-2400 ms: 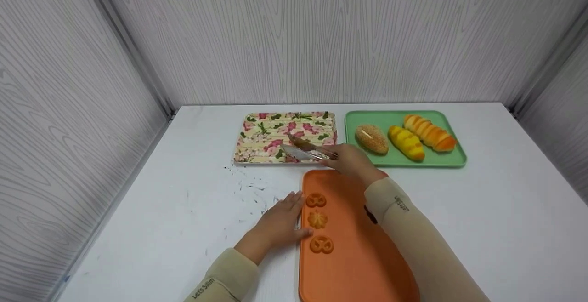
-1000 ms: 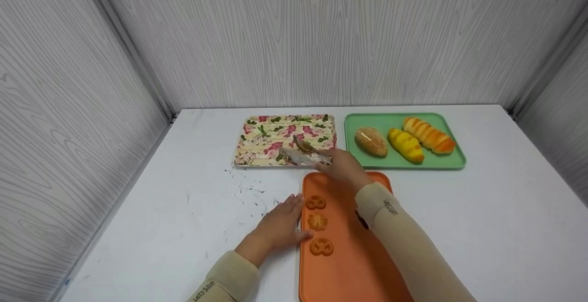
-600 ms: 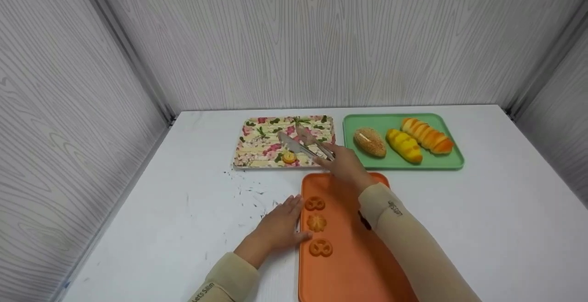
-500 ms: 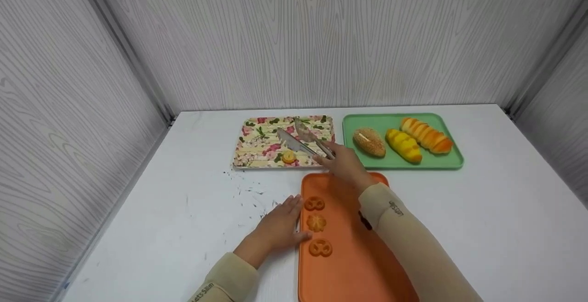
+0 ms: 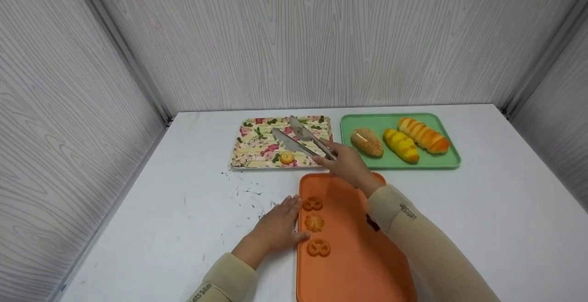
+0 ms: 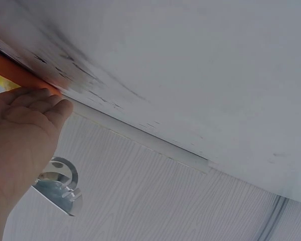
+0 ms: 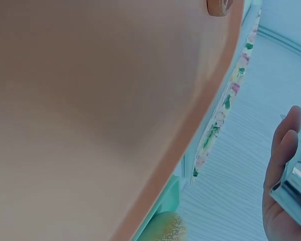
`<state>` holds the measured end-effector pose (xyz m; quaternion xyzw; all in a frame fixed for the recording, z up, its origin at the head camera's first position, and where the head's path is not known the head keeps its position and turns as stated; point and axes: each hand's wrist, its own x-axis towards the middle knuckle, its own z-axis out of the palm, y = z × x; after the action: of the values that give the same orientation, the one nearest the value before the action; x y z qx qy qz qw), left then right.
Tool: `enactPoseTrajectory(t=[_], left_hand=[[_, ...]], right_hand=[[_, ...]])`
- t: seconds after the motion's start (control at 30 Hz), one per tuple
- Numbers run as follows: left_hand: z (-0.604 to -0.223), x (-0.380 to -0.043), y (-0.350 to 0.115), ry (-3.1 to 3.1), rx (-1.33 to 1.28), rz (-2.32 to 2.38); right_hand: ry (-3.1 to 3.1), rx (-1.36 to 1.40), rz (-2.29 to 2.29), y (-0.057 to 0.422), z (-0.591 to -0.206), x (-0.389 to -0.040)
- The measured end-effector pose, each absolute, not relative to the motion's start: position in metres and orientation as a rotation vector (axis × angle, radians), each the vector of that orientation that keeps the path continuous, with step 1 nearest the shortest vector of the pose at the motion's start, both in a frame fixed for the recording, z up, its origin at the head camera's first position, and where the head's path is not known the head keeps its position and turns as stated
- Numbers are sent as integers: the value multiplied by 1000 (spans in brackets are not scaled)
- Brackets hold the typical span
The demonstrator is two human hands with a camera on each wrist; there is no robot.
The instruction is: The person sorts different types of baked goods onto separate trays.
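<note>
here, the right hand [image 5: 347, 163] curls round spread, shiny metal tongs [image 5: 301, 132]; left of its fingers, a round biscuit [image 5: 286, 157] lies on the flowered tray [image 5: 252, 148]. the left hand [image 5: 278, 226], fingers extended, touches the smooth orange tray [image 5: 353, 267].

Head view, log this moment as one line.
right hand: holds metal tongs, spread, empty | left hand: touches orange tray edge | floral tray: one round cookie

There is passage along the table's [image 5: 142, 228] left and right edges; near the back edge, floral tray [image 5: 251, 156] and green tray [image 5: 436, 162] nearly meet, tongs [image 5: 302, 132] spread above the former.
</note>
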<state>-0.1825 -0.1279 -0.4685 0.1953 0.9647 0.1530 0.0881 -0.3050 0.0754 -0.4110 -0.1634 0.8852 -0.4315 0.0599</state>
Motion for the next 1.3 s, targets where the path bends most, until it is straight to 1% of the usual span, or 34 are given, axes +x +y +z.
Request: enactPoseTrajectory(t=[0.33,0.77,1.1,1.3], left_hand=[[-466,-182,-128,2861,588,461],[-466,-181,-128,2857,570,461],[-467,-181,-126,2872,584,446],[-467,-181,-127,2870,572,442]], right_hand=[[2577,-587,-1378,94,-416,-292],[2584,-640,-1289,121,-422,-271],[2588,-790,-1234,141,-429,-259],[2557,-821,-1167,151,-435,-254]])
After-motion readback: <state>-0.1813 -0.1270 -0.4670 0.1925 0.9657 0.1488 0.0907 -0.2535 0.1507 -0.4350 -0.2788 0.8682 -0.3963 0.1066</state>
